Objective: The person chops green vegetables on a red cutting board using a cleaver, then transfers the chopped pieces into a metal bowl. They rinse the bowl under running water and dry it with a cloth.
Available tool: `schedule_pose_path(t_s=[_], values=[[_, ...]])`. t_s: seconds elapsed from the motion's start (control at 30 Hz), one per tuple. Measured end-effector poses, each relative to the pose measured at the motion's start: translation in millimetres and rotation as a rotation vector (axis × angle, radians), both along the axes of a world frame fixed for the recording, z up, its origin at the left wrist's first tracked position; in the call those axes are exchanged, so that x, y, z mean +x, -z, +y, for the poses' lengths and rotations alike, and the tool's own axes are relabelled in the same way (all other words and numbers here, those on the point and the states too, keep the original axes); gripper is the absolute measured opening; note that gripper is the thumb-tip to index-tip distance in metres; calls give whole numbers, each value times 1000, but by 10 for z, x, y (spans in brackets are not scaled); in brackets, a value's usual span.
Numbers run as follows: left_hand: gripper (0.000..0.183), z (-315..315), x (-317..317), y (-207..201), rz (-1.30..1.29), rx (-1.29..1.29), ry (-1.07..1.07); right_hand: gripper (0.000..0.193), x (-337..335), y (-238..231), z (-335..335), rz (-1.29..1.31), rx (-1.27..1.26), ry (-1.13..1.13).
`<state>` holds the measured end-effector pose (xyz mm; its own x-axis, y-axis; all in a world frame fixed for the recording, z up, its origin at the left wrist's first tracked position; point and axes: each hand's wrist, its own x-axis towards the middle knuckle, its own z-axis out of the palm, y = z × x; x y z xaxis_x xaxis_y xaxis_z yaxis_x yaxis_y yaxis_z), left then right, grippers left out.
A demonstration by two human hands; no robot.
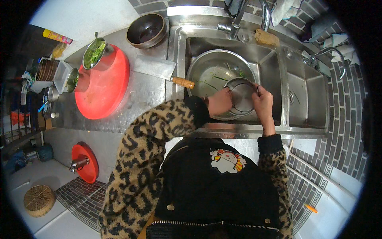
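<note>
A black garment front (215, 191) between spotted sleeves (139, 143) fills the foreground of my remote feed. Beyond it, a small steel bowl (242, 98) sits between two bare hands, over the near right part of a wide metal basin (206, 65) in the sink (267, 65). The right hand (264, 105) pinches the bowl's right rim; the left hand (220, 103) touches the opposite side (its grip, blurred, I cannot tell). Round, the bowl shows me no long axis; neither hand is nearer.
</note>
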<state>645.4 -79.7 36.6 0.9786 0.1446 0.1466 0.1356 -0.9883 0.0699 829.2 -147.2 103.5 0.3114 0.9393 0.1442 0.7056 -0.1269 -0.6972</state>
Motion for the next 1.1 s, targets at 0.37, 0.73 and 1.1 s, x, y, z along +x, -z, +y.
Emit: schedule_pose_path(t_s=[0.37, 0.73, 1.1], values=[[10, 58, -17, -114, -61, 68, 126, 33, 96, 65, -32, 86, 86, 5], [11, 204, 224, -145, -144, -82, 128, 32, 353, 249, 28, 182, 132, 30], [12, 106, 379, -44, -61, 127, 9, 32, 262, 39, 158, 34, 111, 49]])
